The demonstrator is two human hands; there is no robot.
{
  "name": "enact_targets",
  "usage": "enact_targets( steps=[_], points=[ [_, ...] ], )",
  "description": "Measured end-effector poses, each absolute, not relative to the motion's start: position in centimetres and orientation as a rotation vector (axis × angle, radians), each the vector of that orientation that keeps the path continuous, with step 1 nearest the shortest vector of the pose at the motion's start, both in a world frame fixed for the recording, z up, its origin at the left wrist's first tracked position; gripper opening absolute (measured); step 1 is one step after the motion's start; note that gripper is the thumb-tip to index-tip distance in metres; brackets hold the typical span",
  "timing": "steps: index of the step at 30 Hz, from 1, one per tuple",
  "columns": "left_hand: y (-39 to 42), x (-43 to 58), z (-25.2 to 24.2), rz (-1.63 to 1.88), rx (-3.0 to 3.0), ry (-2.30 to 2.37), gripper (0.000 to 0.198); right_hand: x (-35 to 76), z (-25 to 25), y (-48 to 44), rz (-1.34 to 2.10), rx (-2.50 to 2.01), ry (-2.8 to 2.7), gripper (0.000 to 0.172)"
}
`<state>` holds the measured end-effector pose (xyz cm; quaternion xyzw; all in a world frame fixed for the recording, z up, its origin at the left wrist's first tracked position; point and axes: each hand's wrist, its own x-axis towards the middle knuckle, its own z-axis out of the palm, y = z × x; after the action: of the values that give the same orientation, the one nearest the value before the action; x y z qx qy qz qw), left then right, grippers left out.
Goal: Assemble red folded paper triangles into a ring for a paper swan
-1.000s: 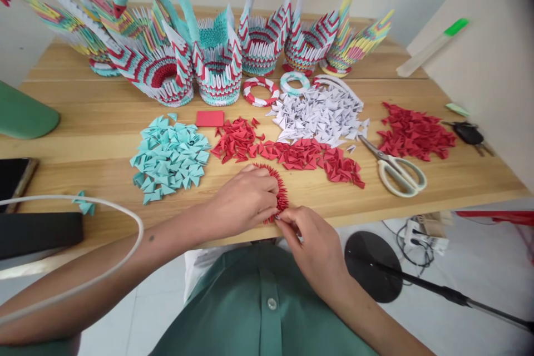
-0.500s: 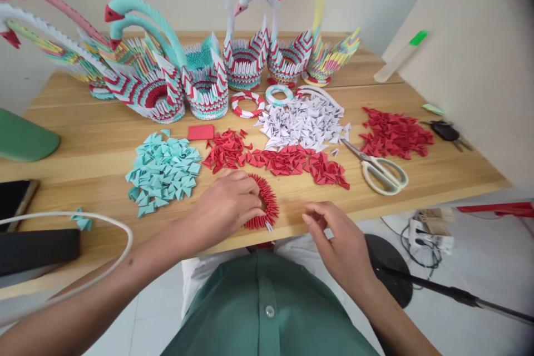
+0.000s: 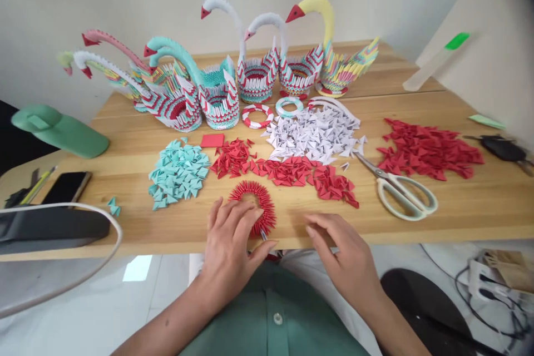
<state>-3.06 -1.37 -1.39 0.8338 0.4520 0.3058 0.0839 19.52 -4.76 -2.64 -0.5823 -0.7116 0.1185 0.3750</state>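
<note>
A ring of red folded-paper pieces [image 3: 266,200] lies on the table near its front edge, with a small whitish piece [image 3: 263,235] at its near side. My left hand [image 3: 233,239] rests over the ring's left and near part, fingers stretched and thumb apart, hiding some of it. To the right, my right hand [image 3: 344,250] hovers by the table edge with thumb and forefinger apart, nothing between them. Just beyond the ring are piles of red triangles [image 3: 292,171], white triangles [image 3: 312,133] and turquoise triangles [image 3: 179,173].
Several folded-paper swans [image 3: 219,97] stand at the back. Scissors [image 3: 403,192] lie right, before another red pile [image 3: 434,150]. Two finished paper rings [image 3: 257,123] lie mid-table. A green bottle [image 3: 62,130], a phone [image 3: 67,192] and a white cable [image 3: 83,206] are at left.
My left hand has drawn back toward me and spread its fingers, showing more of the ring's far side. My right hand has barely changed. The view has shifted, with more of the left side showing.
</note>
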Motion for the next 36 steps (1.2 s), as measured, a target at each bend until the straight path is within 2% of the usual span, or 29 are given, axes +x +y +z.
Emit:
enact_targets(
  steps=[7,12,23,28,33,36],
  points=[
    [-1.4,-1.9,-2.1,0.886,2.5,1.458,0.043,20.2,-3.3,-3.7,0.344,-1.352,-1.873,0.017],
    [-1.5,-1.8,-2.5,0.892,2.505,1.442,0.046,18.9,-3.4,-2.7,0.301,-1.242,-1.988,0.025],
    [-1.3,-1.9,-2.6,0.814,2.483,1.395,0.053,17.8,-3.5,-1.2,0.285,-1.249,-2.156,0.029],
    [-1.0,-1.7,-2.8,0.816,2.471,1.408,0.047,17.4,-3.5,-1.1,0.26,-1.279,-2.195,0.035],
    [-0.6,-2.3,-2.6,0.79,2.487,1.395,0.041,17.1,-3.7,-1.1,0.252,-1.258,-2.209,0.034],
    [-0.3,-3.1,-2.3,0.76,2.482,1.351,0.044,16.7,-3.8,-1.2,0.257,-1.247,-2.22,0.032]
  ],
)
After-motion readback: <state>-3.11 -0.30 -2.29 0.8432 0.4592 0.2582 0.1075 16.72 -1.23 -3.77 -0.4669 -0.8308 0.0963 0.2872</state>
